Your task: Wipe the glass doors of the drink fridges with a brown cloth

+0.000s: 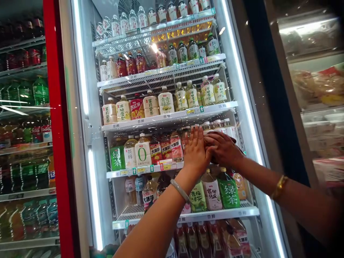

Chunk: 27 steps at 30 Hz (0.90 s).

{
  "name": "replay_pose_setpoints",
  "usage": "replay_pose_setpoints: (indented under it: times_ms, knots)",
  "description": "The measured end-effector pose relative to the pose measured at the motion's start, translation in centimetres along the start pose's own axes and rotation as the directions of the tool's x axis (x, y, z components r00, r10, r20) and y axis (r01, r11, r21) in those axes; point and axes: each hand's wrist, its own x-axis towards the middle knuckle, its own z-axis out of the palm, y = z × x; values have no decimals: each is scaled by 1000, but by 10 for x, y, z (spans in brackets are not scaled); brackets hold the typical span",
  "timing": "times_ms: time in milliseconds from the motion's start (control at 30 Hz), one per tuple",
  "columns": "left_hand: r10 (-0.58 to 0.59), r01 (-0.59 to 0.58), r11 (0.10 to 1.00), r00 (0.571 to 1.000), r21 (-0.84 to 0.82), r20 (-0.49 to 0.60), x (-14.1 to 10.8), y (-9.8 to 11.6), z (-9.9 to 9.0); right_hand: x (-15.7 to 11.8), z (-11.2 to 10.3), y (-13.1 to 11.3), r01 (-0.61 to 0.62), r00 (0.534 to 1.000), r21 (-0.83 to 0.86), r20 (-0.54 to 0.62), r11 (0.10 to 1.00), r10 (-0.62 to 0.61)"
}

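Note:
My left hand (195,152), with a pale bangle (180,191) on its wrist, lies flat against the glass front of a lit drinks cooler, fingers stretched upward. Beside it my right hand (224,147) reaches in from the right, a gold-coloured bracelet (280,187) on that wrist. Its fingers point left and meet the left hand near the thumb; a dark reflection shows behind them. I see nothing held in either hand. Behind the glass, both hands cover part of a shelf of bottles, among them a bottle with a green 0 (143,152) and red-labelled tea bottles (166,148).
More rows of bottled drinks (166,102) stand above and below. Bright light strips (248,104) line both sides of the cooler. To the left, past a red frame (57,143), is another drinks cooler (25,195). Shelves with packaged goods (319,84) are at right.

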Motion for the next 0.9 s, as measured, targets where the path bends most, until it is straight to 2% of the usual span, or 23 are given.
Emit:
replay_pose_setpoints:
  times_ms: [67,133,167,233,267,300,333,367,400,433,467,500,533,600,667,700,733,800,867,900]
  knots:
    - [-12,12,1000,1000,-14,11,13,10,-1,5,-2,31,-33,999,2,0,999,33]
    - [11,-10,1000,1000,-23,22,23,18,-4,-3,-9,55,-210,977,-44,-47,977,208]
    - [32,-31,999,999,-25,24,27,21,-5,-11,-13,59,-318,945,-76,-101,945,310]
    - [72,-72,997,997,-26,26,29,26,-6,-32,-19,54,-481,865,-120,-225,868,449]
    - [87,-86,996,996,-24,31,28,29,-5,-41,-21,45,-524,838,-130,-257,841,482]
    - [102,-101,995,994,-21,41,28,31,-4,-48,-22,35,-534,832,-134,-261,835,490]
    - [120,-119,993,991,-18,56,27,33,-2,-51,-21,27,-493,859,-125,-227,861,459]
    - [139,-138,990,988,-14,72,27,35,1,-51,-21,21,-401,910,-96,-160,911,383]
    - [152,-152,988,985,-10,86,28,36,3,-47,-20,21,-271,960,-47,-86,961,267]
    - [158,-159,987,983,-6,94,31,37,5,-41,-19,26,-129,991,14,-24,991,130]
    - [160,-160,987,982,-2,96,34,36,6,-33,-18,35,-10,1000,73,25,997,8]
    - [155,-156,988,984,3,92,38,36,6,-26,-18,48,44,997,110,61,993,-51]
    - [148,-149,989,986,8,82,43,34,5,-21,-19,62,21,996,112,82,994,-30]
    - [145,-147,989,987,22,63,51,30,1,-20,-20,88,-202,978,25,52,979,201]
    - [151,-153,988,986,34,64,55,23,-3,-30,-20,102,-470,881,-72,-92,880,463]
    - [154,-157,987,986,40,69,56,19,-5,-36,-20,105,-556,826,-96,-173,825,537]
    - [156,-160,986,985,47,72,58,14,-7,-42,-20,108,-606,787,-107,-225,788,574]
    - [154,-158,986,986,61,59,63,3,-11,-42,-18,115,-645,757,-111,-228,756,612]
    - [133,-135,989,991,64,28,74,-7,-14,-22,-16,130,-649,758,-109,-177,753,628]
    - [116,-117,991,993,59,8,81,-11,-16,-5,-14,139,-666,744,-105,-171,739,646]
